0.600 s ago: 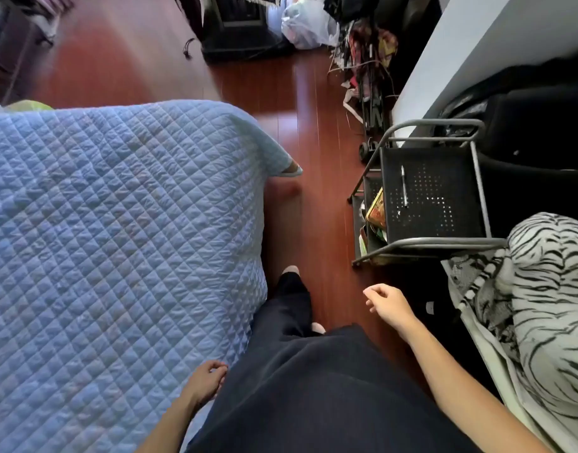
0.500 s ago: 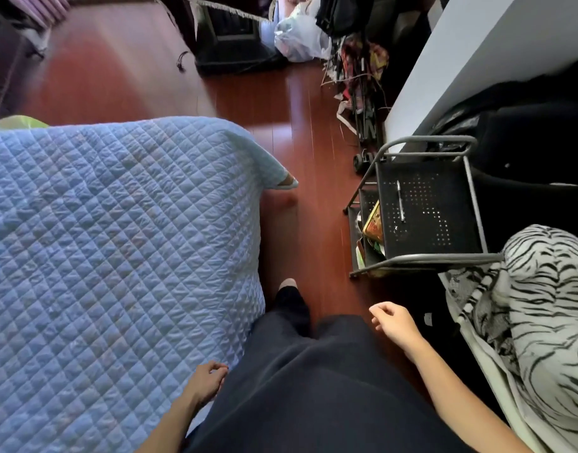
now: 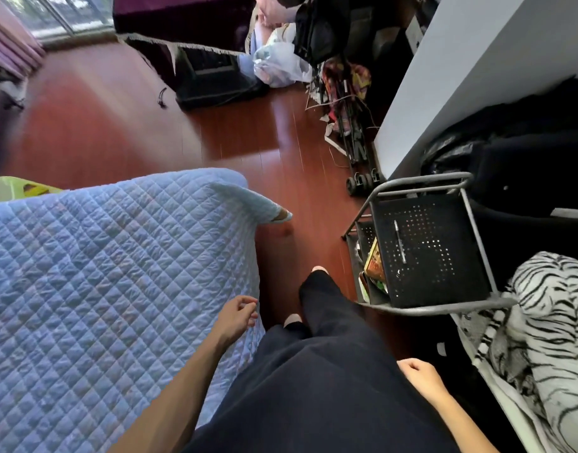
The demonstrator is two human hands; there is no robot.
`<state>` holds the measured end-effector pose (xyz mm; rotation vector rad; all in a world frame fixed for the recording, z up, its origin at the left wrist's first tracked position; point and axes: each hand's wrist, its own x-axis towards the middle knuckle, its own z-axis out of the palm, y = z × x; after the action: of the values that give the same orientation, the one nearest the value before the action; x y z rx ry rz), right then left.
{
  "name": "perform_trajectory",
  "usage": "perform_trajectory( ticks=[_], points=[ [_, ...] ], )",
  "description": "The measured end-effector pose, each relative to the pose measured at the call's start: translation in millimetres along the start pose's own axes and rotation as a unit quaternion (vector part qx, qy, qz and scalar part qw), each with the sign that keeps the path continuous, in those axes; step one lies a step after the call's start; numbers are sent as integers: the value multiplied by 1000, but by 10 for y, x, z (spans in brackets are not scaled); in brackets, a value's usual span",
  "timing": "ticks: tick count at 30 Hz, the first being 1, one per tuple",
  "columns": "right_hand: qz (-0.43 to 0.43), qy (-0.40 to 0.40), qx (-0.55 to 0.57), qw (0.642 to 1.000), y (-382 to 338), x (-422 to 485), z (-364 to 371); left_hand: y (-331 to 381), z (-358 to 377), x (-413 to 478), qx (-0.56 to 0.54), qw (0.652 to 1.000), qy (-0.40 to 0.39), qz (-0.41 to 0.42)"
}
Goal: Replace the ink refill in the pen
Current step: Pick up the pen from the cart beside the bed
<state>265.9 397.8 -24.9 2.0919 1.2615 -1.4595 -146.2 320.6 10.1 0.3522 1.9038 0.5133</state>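
Note:
A slim dark pen [image 3: 399,240] with a light tip lies on the black perforated top shelf of a grey metal cart [image 3: 425,310] at the right. My left hand [image 3: 236,313] hangs over the edge of the blue quilt, fingers loosely curled and holding nothing. My right hand [image 3: 420,374] is low at my right side beside my dark trousers, fingers curled in, nothing visible in it. Both hands are well short of the pen. No loose refill is visible.
A bed with a blue quilted cover [image 3: 101,289] fills the left. A tiger-striped blanket [image 3: 549,331] lies right of the cart. A folded stroller [image 3: 353,125], bags and a white wall panel [image 3: 461,67] stand beyond. Red wooden floor [image 3: 281,152] runs between bed and cart.
The view has tilted up and I have stepped forward. My left hand swung forward along the quilt's edge. My right hand dropped back to my side.

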Motion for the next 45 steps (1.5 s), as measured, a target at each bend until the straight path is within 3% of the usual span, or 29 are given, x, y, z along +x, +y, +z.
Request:
perform_trajectory(
  ticks=[11,18,24,32,38,45],
  points=[
    [-38,8,123,992,-1597,686,-499,447,-162,312,188,978,-61,-73],
    [-16,27,178,984,-1823,797,-441,1149,-287,778,242,965,-73,-68],
    [12,119,258,959,-1936,1094,-561,1824,-204,1173,261,962,-81,-25],
    [32,207,185,960,-2017,2048,-822,2045,196,1545,339,930,-141,-18],
    [41,208,112,971,-1946,2666,-833,1953,509,1847,371,916,-152,-26],
    [41,198,102,974,-1862,2942,-821,1866,684,1948,356,919,-165,-43]
  ],
)
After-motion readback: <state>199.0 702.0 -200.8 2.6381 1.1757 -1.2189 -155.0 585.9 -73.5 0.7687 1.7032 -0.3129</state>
